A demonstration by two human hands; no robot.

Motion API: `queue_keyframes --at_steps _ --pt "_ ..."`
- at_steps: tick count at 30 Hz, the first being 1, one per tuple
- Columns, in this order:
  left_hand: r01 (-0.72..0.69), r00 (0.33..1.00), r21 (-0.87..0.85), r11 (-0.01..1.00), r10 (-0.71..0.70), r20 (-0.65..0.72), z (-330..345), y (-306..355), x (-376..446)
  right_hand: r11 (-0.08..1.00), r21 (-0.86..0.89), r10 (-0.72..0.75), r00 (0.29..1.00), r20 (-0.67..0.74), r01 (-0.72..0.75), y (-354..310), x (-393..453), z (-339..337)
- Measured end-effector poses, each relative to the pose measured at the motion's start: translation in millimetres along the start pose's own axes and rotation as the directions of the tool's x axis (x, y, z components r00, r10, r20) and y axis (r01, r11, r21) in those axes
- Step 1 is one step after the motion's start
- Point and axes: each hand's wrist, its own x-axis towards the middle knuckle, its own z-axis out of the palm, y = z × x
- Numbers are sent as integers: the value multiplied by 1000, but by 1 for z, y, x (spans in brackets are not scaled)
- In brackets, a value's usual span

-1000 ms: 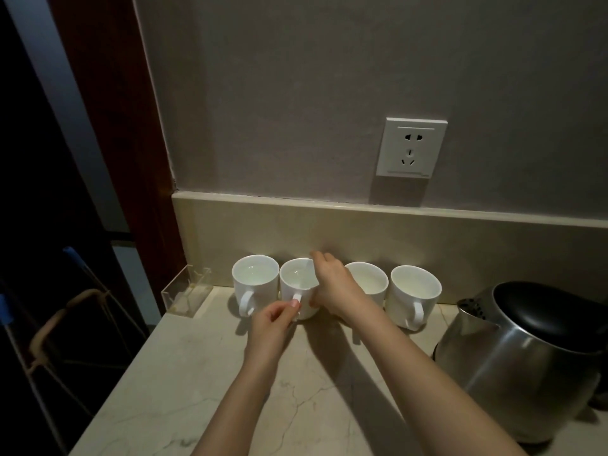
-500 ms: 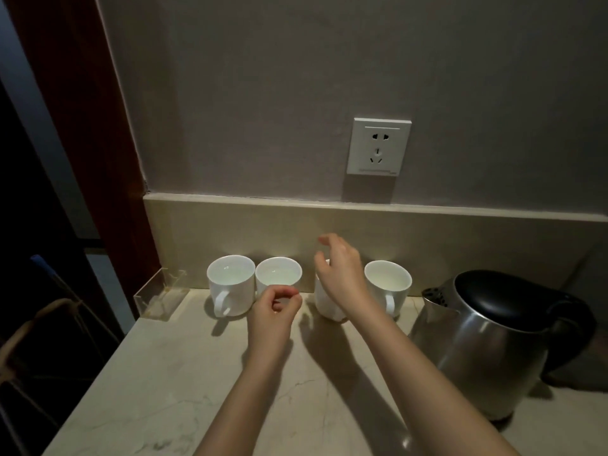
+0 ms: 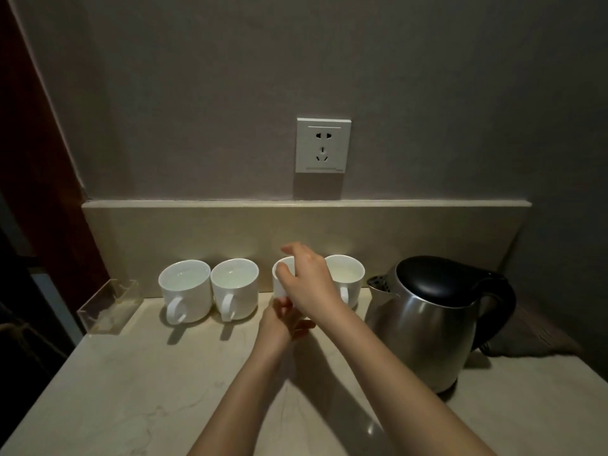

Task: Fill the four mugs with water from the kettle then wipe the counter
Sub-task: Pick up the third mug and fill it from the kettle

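Both hands' grip on third mug (image 3: 279,281)

A white wall socket (image 3: 323,145) sits on the grey wall (image 3: 230,77), roughly in the middle, with nothing plugged into it. Below it a pale stone backsplash (image 3: 197,232) runs along the far edge, topped by a narrow ledge. At the far left corner stands a small clear plastic holder (image 3: 108,306), open at the top, its contents too dim to make out. A dark reddish-brown panel (image 3: 33,143) rises along the left side, with a shadowy space beyond it. At the far right, behind everything, lies a crumpled greyish-brown cloth (image 3: 533,334), mostly in shadow.
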Motion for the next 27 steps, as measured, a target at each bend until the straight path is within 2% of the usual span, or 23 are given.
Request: queue_keyframes --at_steps 6,9,11,14,18,22,27 --pt "34 984 21 999 -30 -175 0 -2 2 999 -25 -40 998 51 41 -4 -5 -5" --pt "-56 966 116 992 83 -246 -2 1 -4 994 21 -107 994 38 106 -6 -9 -10" --pt "-104 947 146 984 143 -287 -4 6 -9 986 67 -155 988 1 155 -9 -11 -16" --pt "-108 903 39 993 115 -414 -5 7 -15 971 108 -206 976 -73 213 -9 -13 -32" --pt "-120 819 -17 993 89 -567 -2 10 -24 954 142 -237 954 -182 264 -4 -12 -63" --pt "-183 835 -77 980 113 -539 4 20 -31 951 167 -205 935 -289 260 5 -12 -94" --pt "-231 858 -164 959 122 -498 17 35 -31 962 160 -156 926 -344 222 22 -13 -117"
